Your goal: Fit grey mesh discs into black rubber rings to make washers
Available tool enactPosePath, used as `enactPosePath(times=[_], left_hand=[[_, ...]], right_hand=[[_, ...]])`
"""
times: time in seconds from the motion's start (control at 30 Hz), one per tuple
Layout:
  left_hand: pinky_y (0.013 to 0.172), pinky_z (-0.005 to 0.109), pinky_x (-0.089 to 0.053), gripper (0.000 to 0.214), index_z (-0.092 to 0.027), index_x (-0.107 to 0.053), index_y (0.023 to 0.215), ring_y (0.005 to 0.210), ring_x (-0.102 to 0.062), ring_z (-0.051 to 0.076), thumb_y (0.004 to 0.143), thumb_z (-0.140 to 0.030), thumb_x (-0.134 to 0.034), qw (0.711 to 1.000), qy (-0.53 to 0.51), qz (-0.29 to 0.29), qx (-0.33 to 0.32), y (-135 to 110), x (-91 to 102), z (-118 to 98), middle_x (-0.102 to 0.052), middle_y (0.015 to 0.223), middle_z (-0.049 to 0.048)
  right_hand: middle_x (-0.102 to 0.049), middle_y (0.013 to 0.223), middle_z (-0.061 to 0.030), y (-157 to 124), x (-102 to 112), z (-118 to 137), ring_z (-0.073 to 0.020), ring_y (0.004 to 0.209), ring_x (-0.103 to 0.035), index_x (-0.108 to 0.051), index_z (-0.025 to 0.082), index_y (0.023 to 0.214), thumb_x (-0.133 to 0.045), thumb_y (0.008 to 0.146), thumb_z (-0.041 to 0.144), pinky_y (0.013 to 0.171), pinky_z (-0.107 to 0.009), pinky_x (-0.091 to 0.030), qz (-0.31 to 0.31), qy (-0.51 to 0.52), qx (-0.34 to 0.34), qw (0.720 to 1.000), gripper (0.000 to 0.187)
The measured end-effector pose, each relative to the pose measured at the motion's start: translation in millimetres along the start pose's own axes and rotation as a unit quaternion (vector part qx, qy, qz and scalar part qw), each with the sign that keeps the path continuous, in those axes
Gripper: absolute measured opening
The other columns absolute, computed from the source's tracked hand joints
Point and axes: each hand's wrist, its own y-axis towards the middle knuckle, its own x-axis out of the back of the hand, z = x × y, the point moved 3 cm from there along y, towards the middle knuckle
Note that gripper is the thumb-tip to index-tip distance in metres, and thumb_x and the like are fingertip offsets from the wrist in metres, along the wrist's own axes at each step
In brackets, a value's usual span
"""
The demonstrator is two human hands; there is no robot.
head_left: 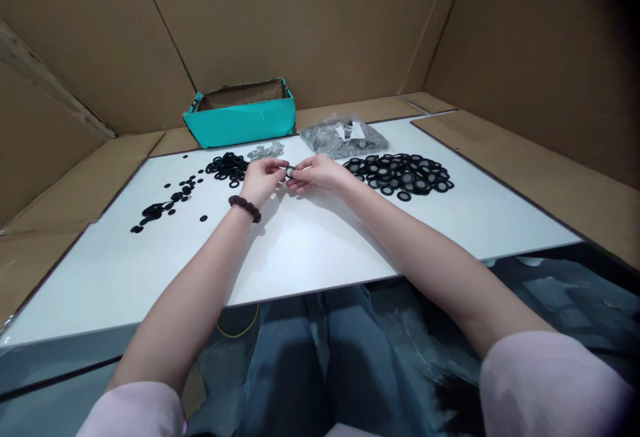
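A small black ring with a pale centre (290, 172) is pinched between the fingertips of both hands, just above the white table (300, 244). My left hand (263, 180) grips its left side, and my right hand (316, 174) holds its right side. Behind my left hand lie a heap of black rings (225, 166) and a small pile of translucent discs (267, 150). To the right of my right hand spreads a large pile of black rings with grey centres (405, 174). Fingers partly cover the held ring.
Small black discs (155, 210) are scattered on the left of the table. A clear plastic bag of grey-centred pieces (345, 138) lies at the back, beside an open turquoise box (243, 122). Cardboard walls (310, 30) enclose the far side and both sides.
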Motion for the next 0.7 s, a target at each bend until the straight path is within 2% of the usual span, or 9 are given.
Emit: enactPosePath(times=[0.13,0.33,0.53,0.7], left_hand=[[0.069,0.028,-0.055,0.02,-0.012,-0.072,0.086,0.067,-0.064,0.013,0.069,-0.012,-0.06,1.0,0.006,0.029,-0.006,0,1.1,-2,-0.072,0.078,0.006],[0.064,0.025,-0.052,0.017,-0.012,-0.071,0.086,0.062,-0.061,0.011,0.073,-0.016,-0.061,0.998,0.002,0.065,0.004,-1,1.2,-2,-0.07,0.072,0.0044],[0.059,0.026,-0.05,0.004,-0.013,-0.066,0.071,0.05,-0.055,0.01,0.069,-0.017,-0.066,0.997,0.046,0.06,0.021,2,-0.3,8,-0.064,0.061,0.0021],[0.059,0.027,-0.051,0.006,-0.014,-0.065,0.069,0.048,-0.054,0.01,0.072,-0.019,-0.064,0.997,0.059,0.039,0.0,4,-2.9,13,-0.063,0.06,0.0014]], right_hand=[[-0.067,0.058,-0.007,-1,1,-1,-0.0113,0.048,-0.063,-0.058,0.011,0.066,-0.075,0.076,0.014,0.053,-0.021,-0.057,0.012,-0.035,-0.009,0.999,0.02],[-0.066,0.054,-0.0044,0,1,-1,-0.0101,0.047,-0.062,-0.057,0.013,0.062,-0.074,0.075,0.008,0.052,-0.019,-0.055,0.014,-0.044,0.026,0.999,0.022],[-0.064,0.051,-0.0036,5,3,-4,-0.0121,0.047,-0.063,-0.057,0.014,0.06,-0.076,0.071,0.009,0.046,-0.018,-0.052,0.014,-0.113,0.058,0.992,0.022],[-0.065,0.052,-0.0049,9,10,-3,-0.0122,0.045,-0.062,-0.06,0.013,0.057,-0.076,0.07,0.009,0.048,-0.02,-0.053,-0.005,-0.139,0.082,0.987,0.021]])
